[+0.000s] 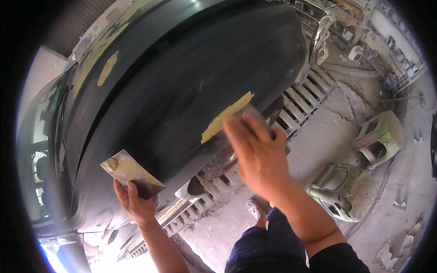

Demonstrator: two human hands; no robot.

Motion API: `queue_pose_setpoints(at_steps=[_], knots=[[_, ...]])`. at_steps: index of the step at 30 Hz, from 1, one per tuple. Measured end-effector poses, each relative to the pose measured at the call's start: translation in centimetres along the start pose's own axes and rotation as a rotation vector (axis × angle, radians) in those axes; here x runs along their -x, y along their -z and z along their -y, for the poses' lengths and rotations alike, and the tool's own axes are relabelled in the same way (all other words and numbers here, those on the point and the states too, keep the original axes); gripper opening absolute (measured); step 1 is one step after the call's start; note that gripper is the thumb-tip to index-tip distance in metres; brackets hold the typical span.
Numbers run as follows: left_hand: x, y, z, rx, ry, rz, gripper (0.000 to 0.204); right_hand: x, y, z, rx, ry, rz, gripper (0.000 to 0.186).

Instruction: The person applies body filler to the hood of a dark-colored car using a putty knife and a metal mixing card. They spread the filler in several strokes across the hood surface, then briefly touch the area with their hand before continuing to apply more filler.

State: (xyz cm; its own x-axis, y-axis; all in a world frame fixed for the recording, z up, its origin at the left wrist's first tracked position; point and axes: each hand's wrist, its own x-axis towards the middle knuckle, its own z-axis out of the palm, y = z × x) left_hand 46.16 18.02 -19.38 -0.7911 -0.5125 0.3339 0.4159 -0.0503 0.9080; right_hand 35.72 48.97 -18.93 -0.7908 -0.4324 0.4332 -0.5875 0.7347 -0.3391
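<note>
In my left hand [135, 205] is a thin, flat putty board [132, 167], gripped at its lower edge between thumb and fingers. A lump of yellowish filler [111, 164] sits on its far left corner, with smears across its face. My right hand [261, 159], blurred by motion, is closed on a grey putty spreader [257, 114], mostly hidden by the fingers. It is at the near edge of a dark vehicle panel [195, 68], beside a long streak of yellow filler [223, 117].
More filler patches [108, 69] mark the panel's far side. Slatted floor grating [298, 104] runs beside the vehicle. Two worn plastic stools [348, 191] stand at right, and a shelf with containers [400, 59] lines the far right. My sandalled foot [255, 208] is below.
</note>
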Motion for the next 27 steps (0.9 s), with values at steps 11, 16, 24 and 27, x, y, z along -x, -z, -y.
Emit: queue_pose_setpoints(at_steps=[11, 16, 24, 27], knots=[[-0.1, 0.2, 0.6, -0.031, -0.024, 0.005, 0.053, 0.6, -2.4, 4.6, 0.041, 0.044, 0.047, 0.060], [0.0, -0.5, 0.3, -0.023, 0.011, -0.010, 0.053, 1.2, -1.8, 3.4, -0.027, 0.022, 0.011, 0.054], [0.0, 0.0, 0.1, -0.064, -0.010, -0.017, 0.053, -2.6, 0.1, -2.2, 0.023, -0.139, 0.017, 0.057], [0.0, 0.1, 0.2, -0.078, -0.008, -0.017, 0.053, -1.0, -1.5, 0.9, 0.063, -0.078, 0.005, 0.060]])
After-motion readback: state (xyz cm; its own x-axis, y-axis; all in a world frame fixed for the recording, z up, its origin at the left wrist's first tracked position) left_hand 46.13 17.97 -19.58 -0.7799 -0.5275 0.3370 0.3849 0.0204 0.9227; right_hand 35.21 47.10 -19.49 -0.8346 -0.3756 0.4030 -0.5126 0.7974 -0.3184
